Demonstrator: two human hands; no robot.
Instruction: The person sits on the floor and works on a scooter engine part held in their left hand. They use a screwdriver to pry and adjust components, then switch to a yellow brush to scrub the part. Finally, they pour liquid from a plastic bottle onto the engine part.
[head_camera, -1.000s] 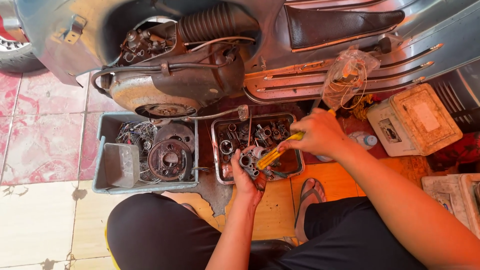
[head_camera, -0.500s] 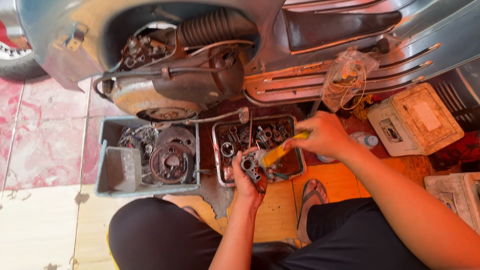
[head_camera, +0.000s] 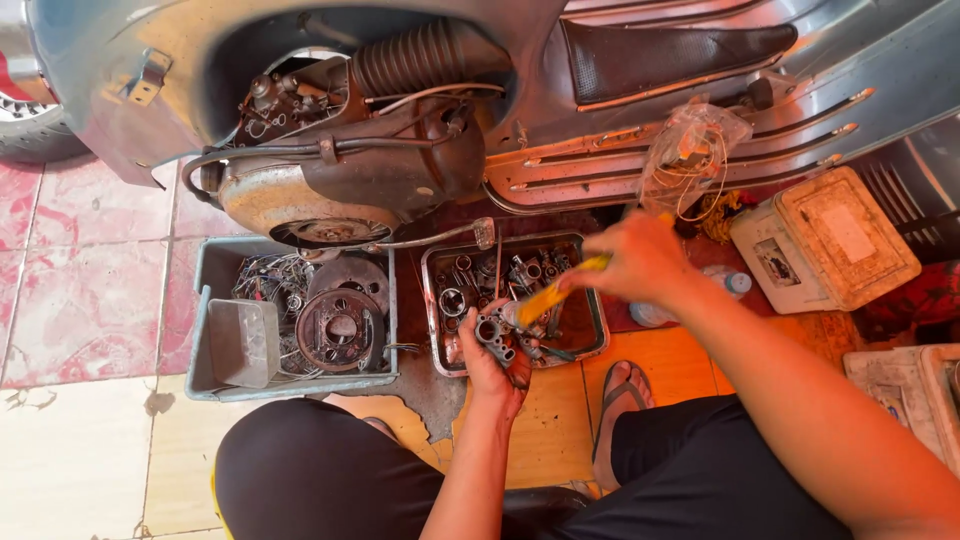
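My left hand (head_camera: 492, 355) grips a small grey metal engine part (head_camera: 494, 334) over the front edge of a metal tray (head_camera: 590, 340). My right hand (head_camera: 640, 262) holds a yellow-handled screwdriver (head_camera: 545, 298) whose tip points down at that part. The tray holds several small greasy metal parts. Behind it lies a scooter on its side, its engine (head_camera: 340, 170) exposed.
A grey plastic bin (head_camera: 215, 265) at the left holds a brake drum (head_camera: 338, 328), wires and a small box. A clear bag of wires (head_camera: 690, 150) rests on the scooter. A dirty cream case (head_camera: 830, 240) sits at the right. My sandalled foot (head_camera: 620, 400) is beside the tray.
My right hand has shifted slightly right and up with the screwdriver. The left hand keeps the metal part at the tray's front edge.
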